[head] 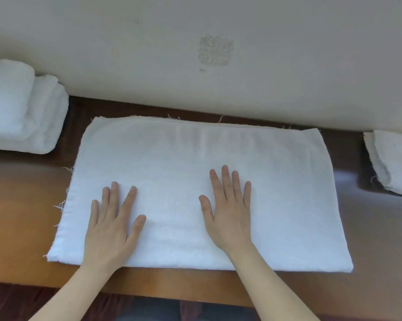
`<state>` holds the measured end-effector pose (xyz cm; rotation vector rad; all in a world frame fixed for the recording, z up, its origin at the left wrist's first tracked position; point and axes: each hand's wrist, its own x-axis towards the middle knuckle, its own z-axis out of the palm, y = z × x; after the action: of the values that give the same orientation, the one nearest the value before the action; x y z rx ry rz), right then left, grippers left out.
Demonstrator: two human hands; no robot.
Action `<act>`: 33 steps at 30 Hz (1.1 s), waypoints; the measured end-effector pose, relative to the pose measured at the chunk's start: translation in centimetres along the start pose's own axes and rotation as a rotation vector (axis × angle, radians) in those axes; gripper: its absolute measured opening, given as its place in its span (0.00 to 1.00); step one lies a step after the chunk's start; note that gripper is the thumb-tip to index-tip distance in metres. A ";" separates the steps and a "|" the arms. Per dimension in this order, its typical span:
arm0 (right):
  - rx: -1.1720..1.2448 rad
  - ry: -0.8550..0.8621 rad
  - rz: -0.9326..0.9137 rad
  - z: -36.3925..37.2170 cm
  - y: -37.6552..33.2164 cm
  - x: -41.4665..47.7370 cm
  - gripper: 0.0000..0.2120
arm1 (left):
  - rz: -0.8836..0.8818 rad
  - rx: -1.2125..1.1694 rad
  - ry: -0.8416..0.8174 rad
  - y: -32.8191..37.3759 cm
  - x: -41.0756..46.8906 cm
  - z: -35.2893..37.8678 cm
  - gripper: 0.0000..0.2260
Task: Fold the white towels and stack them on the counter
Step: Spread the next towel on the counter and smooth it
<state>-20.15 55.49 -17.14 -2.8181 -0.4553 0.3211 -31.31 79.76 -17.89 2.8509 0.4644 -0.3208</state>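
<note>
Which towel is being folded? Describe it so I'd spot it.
Start at the brown wooden counter. In its middle lies the flat white towel, left hand and right hand on it. The left folded white pile and right folded white pile are smaller.

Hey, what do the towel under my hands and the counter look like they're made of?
Towel: likely woven cotton, matte, with loose threads fraying at its edges. Counter: looks like wood or veneer, brown and glossy, showing soft reflections.

The wall [218, 84] closed off the counter [21, 205] just behind the spread towel [195, 154]. A stack of folded towels [21, 107] blocked the far left, another pile [394, 163] the far right; bare strips of wood lay open between them and the towel.
</note>
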 end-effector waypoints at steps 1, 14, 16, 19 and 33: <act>-0.037 0.019 0.012 -0.3 1.2 -0.7 0.30 | 0.047 -0.006 -0.004 2.0 0.3 0.3 0.30; -0.081 0.084 0.458 -3.6 19.7 -7.0 0.31 | 0.134 0.052 -0.015 11.4 1.4 2.9 0.31; -0.087 0.112 0.419 -4.3 19.6 -5.8 0.31 | 0.253 0.057 -0.006 15.0 3.4 3.3 0.31; -0.072 0.175 0.295 -5.5 19.4 -2.0 0.30 | 0.391 0.056 0.005 21.2 7.5 3.7 0.31; 0.005 0.082 0.351 -6.4 24.9 7.8 0.33 | 0.400 0.093 0.005 31.6 13.5 4.8 0.32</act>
<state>-4.39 33.93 -19.85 -2.8844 0.0609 0.2713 -9.08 53.21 -19.70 2.9436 -0.1272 -0.2643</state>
